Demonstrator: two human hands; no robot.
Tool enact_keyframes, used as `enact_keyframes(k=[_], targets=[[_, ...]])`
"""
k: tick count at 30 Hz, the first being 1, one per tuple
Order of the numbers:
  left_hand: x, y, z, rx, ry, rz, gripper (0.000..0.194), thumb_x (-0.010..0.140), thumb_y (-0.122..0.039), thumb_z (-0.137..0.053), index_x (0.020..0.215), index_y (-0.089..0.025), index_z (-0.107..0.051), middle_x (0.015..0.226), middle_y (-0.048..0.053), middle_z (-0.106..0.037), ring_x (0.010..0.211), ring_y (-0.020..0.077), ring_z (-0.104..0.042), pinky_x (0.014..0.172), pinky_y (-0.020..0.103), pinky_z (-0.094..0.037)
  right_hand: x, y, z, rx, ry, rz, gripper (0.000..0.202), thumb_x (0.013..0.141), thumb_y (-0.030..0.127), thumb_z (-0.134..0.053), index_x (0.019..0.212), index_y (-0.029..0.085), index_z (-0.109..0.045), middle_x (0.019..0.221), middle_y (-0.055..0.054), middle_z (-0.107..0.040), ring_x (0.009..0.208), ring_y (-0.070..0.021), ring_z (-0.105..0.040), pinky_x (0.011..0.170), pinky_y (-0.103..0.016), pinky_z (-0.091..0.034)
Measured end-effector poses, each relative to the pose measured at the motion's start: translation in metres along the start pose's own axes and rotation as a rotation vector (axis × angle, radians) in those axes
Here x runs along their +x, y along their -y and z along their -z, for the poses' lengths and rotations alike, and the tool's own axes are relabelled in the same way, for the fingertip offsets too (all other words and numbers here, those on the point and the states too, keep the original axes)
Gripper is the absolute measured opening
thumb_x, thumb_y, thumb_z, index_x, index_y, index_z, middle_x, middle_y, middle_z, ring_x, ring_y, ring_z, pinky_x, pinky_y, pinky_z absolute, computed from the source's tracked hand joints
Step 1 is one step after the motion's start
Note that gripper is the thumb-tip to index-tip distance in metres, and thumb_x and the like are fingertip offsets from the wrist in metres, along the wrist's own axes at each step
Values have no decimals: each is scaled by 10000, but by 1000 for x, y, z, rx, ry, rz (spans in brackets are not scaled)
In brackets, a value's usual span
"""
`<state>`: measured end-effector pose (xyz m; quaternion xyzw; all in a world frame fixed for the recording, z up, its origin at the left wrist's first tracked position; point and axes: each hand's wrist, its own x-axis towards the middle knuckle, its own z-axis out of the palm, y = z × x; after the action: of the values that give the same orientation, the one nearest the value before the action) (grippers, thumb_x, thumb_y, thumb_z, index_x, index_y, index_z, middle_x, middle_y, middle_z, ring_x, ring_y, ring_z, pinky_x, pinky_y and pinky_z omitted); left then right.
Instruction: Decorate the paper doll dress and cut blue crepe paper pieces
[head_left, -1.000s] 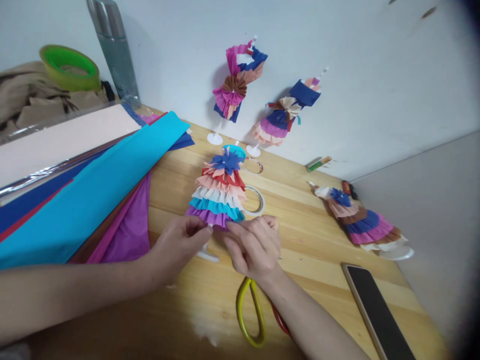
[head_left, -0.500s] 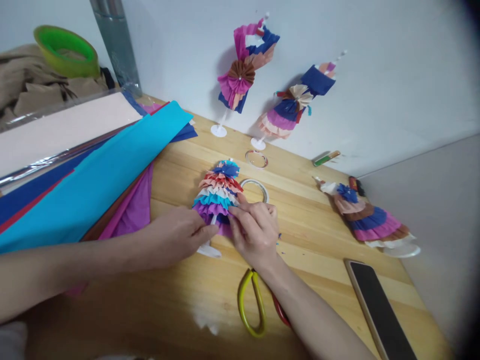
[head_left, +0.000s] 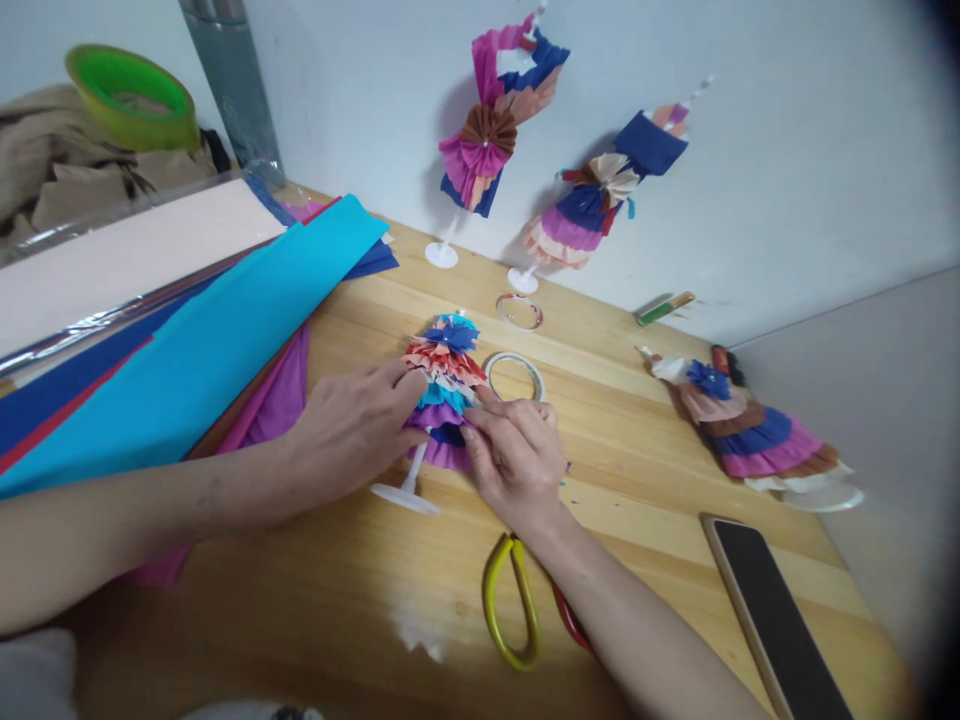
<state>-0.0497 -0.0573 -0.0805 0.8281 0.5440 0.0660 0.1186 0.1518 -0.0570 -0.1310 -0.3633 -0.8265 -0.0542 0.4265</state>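
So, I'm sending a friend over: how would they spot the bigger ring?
On the wooden table, find the nearest ruffled figure. Just beyond the right hand lies this whitish ring, bigger than the red-marked ring nearer the wall.

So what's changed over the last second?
The left hand has moved up from the bottom ruffle to the middle of the paper dress, baring more of its white base. The right hand stays at the lower ruffles; the scissors and phone lie as before.

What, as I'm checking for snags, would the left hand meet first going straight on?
Probably the ruffled paper dress: the left hand's fingers seem right against it, though exact depth is unclear.
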Motion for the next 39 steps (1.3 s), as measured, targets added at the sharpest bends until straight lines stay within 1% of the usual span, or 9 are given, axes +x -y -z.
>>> enact_keyframes(k=[3,6,12,19,23,26,32,36,39], targets=[[2,3,-1,-10,-50,-17,188,910,-283,-437,913,-189,-600,893,58,-647,750,179,-572,561,283,-231,1,0,1,29,15,-35,82,853,123,-602,893,167,-659,789,-54,-690,770,-192,-662,687,-349,-408],[8,7,9,-79,-87,6,210,894,-320,-483,813,-173,-608,771,36,-631,659,153,-530,572,274,-236,0,-2,0,60,22,-78,93,862,134,-588,894,174,-665,803,-47,-692,776,-188,-659,700,-352,-414],[19,14,24,-313,-56,68,309,821,-315,-576,560,-165,-507,532,-28,-473,528,96,-384,550,268,-191,1,-6,-1,144,10,-155,93,871,140,-581,891,180,-663,797,-45,-685,758,-177,-644,699,-345,-435],[23,20,24,-406,-51,86,325,791,-276,-560,504,-163,-458,476,-42,-394,497,87,-362,537,268,-194,3,-5,0,164,-2,-159,70,868,136,-585,848,173,-641,781,-48,-680,741,-170,-636,685,-334,-433],[24,22,24,-417,-38,80,321,798,-297,-539,517,-165,-457,491,-39,-400,502,88,-355,539,273,-187,2,-6,1,175,7,-186,73,874,147,-576,848,187,-631,773,-37,-669,718,-164,-624,674,-333,-442],[25,22,23,-425,8,77,310,814,-314,-514,546,-164,-472,505,-33,-430,510,93,-379,537,272,-189,4,-3,5,98,-18,-112,86,855,163,-603,933,188,-630,855,-67,-672,785,-192,-624,704,-364,-457],[24,27,19,-543,26,24,314,826,-322,-468,564,-149,-466,527,-37,-428,541,82,-380,542,240,-215,15,14,12,-72,35,229,170,814,196,-663,984,189,-658,1082,-117,-645,1033,-266,-590,828,-425,-477],[24,28,16,-603,51,-32,313,827,-291,-452,549,-153,-411,512,-52,-367,527,70,-340,521,231,-200,28,19,8,-166,94,312,168,826,165,-653,991,193,-670,1205,-116,-636,1200,-277,-511,974,-467,-421],[25,28,15,-607,45,-55,315,817,-264,-448,528,-160,-380,491,-57,-342,501,67,-325,509,234,-201,35,16,0,-180,119,344,86,841,135,-632,900,182,-673,1240,-117,-630,1243,-274,-484,1016,-476,-388]])
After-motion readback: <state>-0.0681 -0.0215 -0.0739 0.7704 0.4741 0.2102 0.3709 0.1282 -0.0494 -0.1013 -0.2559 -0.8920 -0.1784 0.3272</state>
